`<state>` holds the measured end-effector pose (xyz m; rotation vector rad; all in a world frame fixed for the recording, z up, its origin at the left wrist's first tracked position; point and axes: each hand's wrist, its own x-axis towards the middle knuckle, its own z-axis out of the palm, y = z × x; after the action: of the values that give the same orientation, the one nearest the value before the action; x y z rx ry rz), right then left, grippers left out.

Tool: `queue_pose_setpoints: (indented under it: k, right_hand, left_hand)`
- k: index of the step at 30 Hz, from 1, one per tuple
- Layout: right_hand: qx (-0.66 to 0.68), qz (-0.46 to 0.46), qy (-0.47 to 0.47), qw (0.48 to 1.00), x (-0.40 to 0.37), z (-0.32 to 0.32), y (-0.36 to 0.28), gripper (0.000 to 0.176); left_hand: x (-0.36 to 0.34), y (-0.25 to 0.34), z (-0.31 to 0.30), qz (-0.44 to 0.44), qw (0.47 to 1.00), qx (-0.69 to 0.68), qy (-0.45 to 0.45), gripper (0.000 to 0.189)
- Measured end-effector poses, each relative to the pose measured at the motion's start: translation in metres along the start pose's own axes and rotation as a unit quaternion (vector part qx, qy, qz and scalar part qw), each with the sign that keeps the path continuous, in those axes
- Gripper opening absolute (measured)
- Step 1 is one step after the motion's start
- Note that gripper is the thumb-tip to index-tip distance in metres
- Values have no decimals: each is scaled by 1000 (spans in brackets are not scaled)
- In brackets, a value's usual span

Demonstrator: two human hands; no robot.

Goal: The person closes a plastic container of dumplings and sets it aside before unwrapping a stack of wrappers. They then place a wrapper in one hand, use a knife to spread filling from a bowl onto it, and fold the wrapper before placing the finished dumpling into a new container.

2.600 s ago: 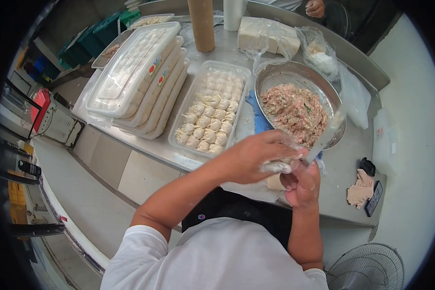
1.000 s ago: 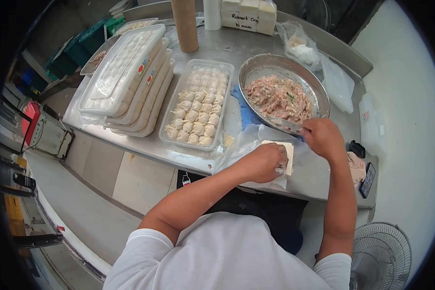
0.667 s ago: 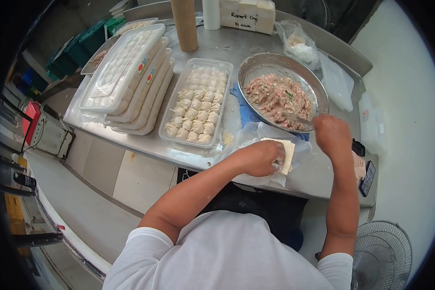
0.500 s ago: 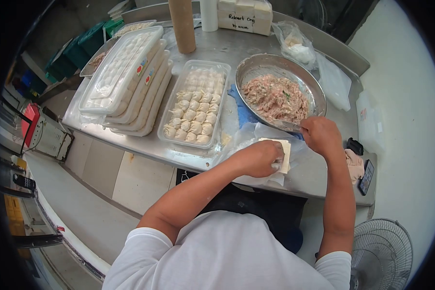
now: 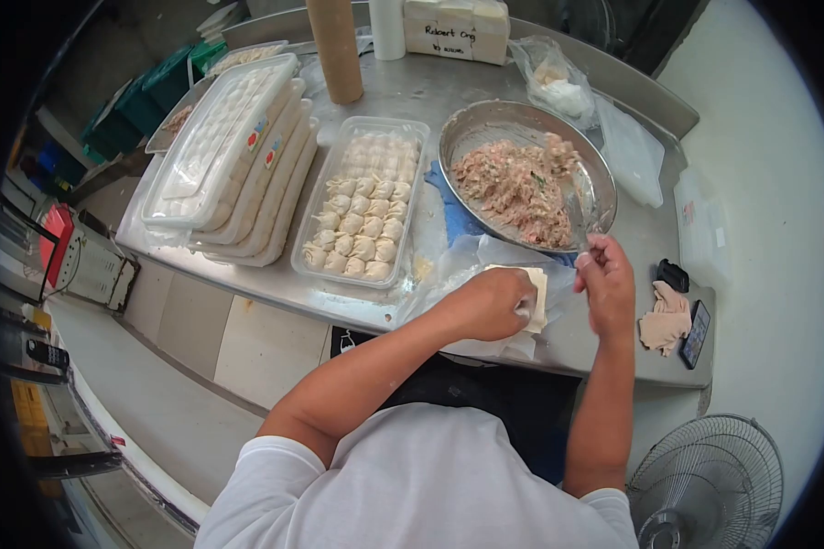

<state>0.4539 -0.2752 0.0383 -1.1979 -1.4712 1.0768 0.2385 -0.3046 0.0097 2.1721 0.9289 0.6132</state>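
Observation:
My right hand (image 5: 609,284) is closed on the handle of a thin metal utensil (image 5: 586,224) at the near right edge of the steel bowl (image 5: 453,137). Pink minced filling (image 5: 513,188) fills much of the bowl, and a clump of it is lifted at the utensil's far end. My left hand (image 5: 496,305) has its fingers curled over the left part of a stack of square pale wrappers (image 5: 539,297), which lies on white plastic sheeting (image 5: 458,261). What its fingers grip is hidden. Left of the bowl is a plastic tray (image 5: 299,240) with rows of folded dumplings (image 5: 362,224).
Several stacked lidded trays (image 5: 220,146) stand at the left. Behind are a cardboard tube (image 5: 335,50), a white roll (image 5: 387,29) and a wrapped package (image 5: 456,32). A cloth (image 5: 666,318) and a phone (image 5: 696,334) lie at the right edge, above a fan (image 5: 714,485).
My right hand has turned and moved slightly down, and a clump of filling now stands raised toward the bowl's far right side. My left hand stays at the wrappers.

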Motion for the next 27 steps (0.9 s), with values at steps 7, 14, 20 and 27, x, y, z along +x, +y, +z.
queue_pose_setpoints:
  k: [7,14,20,27]
  right_hand:
    - [245,47,55,967,-42,46,12,16]
    - [211,50,46,975,-44,46,9,21]
    - [-259,-303,69,915,-36,47,-18,21]
    - [-347,-192,-62,916,-53,22,-42,30]
  left_hand:
    - [-2,-12,0,-101,960,-126,229,23]
    - [-22,-24,-45,7,486,-796,361,44]
    - [-25,1,-62,-37,535,-793,289,39]
    - [-20,-16,-50,-97,570,-728,369,38]
